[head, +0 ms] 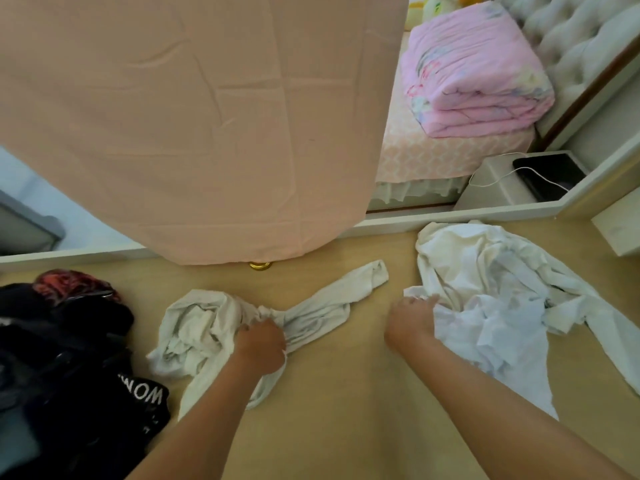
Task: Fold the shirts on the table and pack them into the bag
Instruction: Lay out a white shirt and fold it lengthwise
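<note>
Your left hand (261, 344) gripped the bunched cream shirt (194, 327) beneath it. Your right hand (410, 323) pinched the white shirt (485, 289) just right of it (both on the worktop (346, 410)). Risk judged: lifting either while bunched could tangle sleeves.

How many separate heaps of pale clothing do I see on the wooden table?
2. One pale shirt lies crumpled in the middle, gripped by the left hand. The white heap lies at the right, held by the right hand; it may hide more than one shirt.
</note>
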### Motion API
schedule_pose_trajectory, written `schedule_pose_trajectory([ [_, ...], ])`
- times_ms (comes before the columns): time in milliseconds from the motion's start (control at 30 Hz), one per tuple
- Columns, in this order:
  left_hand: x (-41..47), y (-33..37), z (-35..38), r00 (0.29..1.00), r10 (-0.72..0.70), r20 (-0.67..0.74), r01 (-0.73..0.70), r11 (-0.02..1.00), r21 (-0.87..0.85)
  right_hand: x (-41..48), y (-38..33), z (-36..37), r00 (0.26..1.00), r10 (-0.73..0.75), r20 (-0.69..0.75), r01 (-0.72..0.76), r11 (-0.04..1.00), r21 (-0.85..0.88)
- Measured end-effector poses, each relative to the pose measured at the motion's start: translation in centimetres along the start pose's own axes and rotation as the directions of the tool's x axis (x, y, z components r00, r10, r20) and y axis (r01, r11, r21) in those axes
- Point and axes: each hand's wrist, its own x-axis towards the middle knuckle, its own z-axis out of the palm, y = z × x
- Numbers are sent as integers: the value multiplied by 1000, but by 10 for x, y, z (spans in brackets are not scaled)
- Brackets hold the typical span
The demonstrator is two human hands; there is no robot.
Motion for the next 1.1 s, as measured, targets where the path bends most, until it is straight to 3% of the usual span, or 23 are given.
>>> schedule_pose_trajectory([
  [33, -7, -6, 2, 998, 54, -12, -55, 984, -170, -1, -11, -8, 999, -7, -39, 7, 1000, -2],
  [100, -26, -16, 6, 982, 130, -134, -179, 860, -478, -5, -44, -22, 971, -91, -220, 120, 986, 119],
  [167, -37, -31, 14, 915, 39, -402, -277, 784, -555, -13, -84, -32, 872, -317, -373, 412, 886, 211],
  [233, -44, -53, 27, 845, -127, -520, -163, 864, -476, -29, -125, -42, 741, -562, -367, 665, 687, 292],
  [267, -50, -65, 33, 845, -234, -481, -31, 876, -481, -38, -143, -46, 696, -638, -329, 718, 612, 331],
  [333, -64, -88, 47, 880, -336, -335, 122, 842, -525, -52, -173, -46, 681, -690, -243, 719, 568, 402],
  [400, -73, -111, 61, 927, -288, -239, 85, 784, -615, -63, -191, -43, 715, -677, -176, 679, 611, 407],
  [500, -88, -136, 62, 937, -200, -288, -45, 745, -665, -71, -199, -40, 779, -612, -140, 598, 655, 463],
  [567, -96, -148, 55, 924, -210, -320, -53, 757, -651, -72, -201, -41, 808, -579, -110, 526, 624, 578],
  [667, -107, -169, 27, 885, -292, -362, -11, 765, -644, -68, -197, -57, 877, -469, -105, 356, 487, 797],
  [733, -112, -188, 4, 823, -378, -424, -15, 732, -681, -64, -185, -73, 947, -297, -127, 256, 452, 854],
  [800, -114, -207, -9, 746, -469, -473, -36, 681, -732, -59, -169, -82, 990, -50, -131, 137, 540, 830],
  [900, -106, -228, -4, 676, -461, -575, -189, 645, -740, -66, -149, -80, 955, 288, -67, -128, 606, 785],
  [933, -102, -231, 2, 686, -418, -595, -220, 661, -717, -71, -149, -78, 933, 352, -70, -190, 650, 736],
  [1000, -97, -232, 18, 780, -287, -556, -235, 689, -685, -81, -157, -72, 931, 330, -159, -181, 792, 583],
  [1033, -96, -231, 27, 845, -195, -498, -226, 714, -663, -85, -164, -66, 941, 256, -219, -95, 824, 559],
  [1100, -97, -225, 45, 935, 3, -356, -240, 744, -624, -95, -185, -58, 941, 39, -335, 178, 787, 591],
])
